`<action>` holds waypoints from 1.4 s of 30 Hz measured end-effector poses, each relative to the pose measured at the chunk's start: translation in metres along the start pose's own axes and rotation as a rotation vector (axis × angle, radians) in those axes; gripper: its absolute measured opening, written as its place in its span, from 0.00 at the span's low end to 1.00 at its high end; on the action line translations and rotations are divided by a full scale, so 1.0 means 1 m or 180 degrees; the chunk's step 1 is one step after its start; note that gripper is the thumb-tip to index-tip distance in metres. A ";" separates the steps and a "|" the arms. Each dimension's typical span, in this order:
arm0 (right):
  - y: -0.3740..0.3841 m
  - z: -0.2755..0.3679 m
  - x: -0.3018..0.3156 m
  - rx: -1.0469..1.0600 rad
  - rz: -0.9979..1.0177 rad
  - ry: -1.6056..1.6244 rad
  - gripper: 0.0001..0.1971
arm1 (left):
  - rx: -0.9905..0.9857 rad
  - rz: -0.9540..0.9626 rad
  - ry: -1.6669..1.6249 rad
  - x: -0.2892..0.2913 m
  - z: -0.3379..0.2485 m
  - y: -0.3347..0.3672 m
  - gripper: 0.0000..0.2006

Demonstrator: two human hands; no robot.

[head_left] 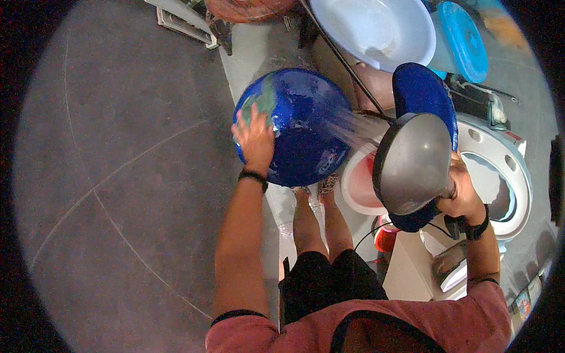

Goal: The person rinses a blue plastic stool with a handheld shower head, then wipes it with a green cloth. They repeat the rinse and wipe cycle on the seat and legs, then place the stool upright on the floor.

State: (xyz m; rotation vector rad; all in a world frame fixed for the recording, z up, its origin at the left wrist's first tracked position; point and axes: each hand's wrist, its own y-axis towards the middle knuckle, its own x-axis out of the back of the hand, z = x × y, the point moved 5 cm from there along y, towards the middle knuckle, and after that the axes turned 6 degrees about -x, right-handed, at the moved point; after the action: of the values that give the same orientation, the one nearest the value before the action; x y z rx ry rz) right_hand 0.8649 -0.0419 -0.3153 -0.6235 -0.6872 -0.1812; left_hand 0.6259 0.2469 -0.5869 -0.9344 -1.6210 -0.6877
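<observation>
- Red shirt (465,309), black trim, nearest cam., lower edge.
- R. hand (462,191): closed at R side of tilted metal pan (415,162); water streaming L.
- L. hand (257,138): fingers spread, on green cloth (266,97) (blurred) atop round blue basin (309,141).
- Blue basin: just ahead of legs (307,226), under stream.
- Pale blue tub (379,29): beyond, to R.
</observation>
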 end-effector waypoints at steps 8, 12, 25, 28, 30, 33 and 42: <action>0.000 -0.004 0.000 -0.0074 0.0046 0.0145 0.32 | -0.0439 0.1625 -0.0157 -0.041 -0.096 -0.157 0.21; 0.001 0.000 0.003 -0.0108 -0.0015 0.0170 0.31 | -0.1542 0.1606 -0.0442 -0.053 -0.167 -0.103 0.21; -0.002 0.000 -0.001 -0.0159 0.0046 0.0131 0.32 | -0.0235 0.0286 0.0070 -0.006 -0.009 0.058 0.26; 0.001 0.004 0.002 -0.0052 0.0040 -0.0119 0.32 | 0.0268 0.0247 0.0017 0.004 0.007 -0.012 0.28; 0.004 0.006 0.004 0.0035 -0.0011 -0.0100 0.31 | 0.0461 0.0330 0.0150 0.002 -0.004 -0.060 0.29; 0.007 0.009 0.004 0.0204 -0.0006 0.0035 0.30 | 0.0272 0.0930 0.0428 -0.018 -0.060 -0.114 0.31; 0.000 0.003 0.002 -0.0121 -0.0145 0.0307 0.29 | -0.1724 0.0803 0.0094 -0.053 -0.157 -0.020 0.28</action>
State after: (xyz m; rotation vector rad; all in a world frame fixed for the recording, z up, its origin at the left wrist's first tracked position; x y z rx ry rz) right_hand 0.8647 -0.0402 -0.3127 -0.6319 -0.6064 -0.2654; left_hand 0.6948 0.0950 -0.5991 -1.4810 -1.2761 -0.9777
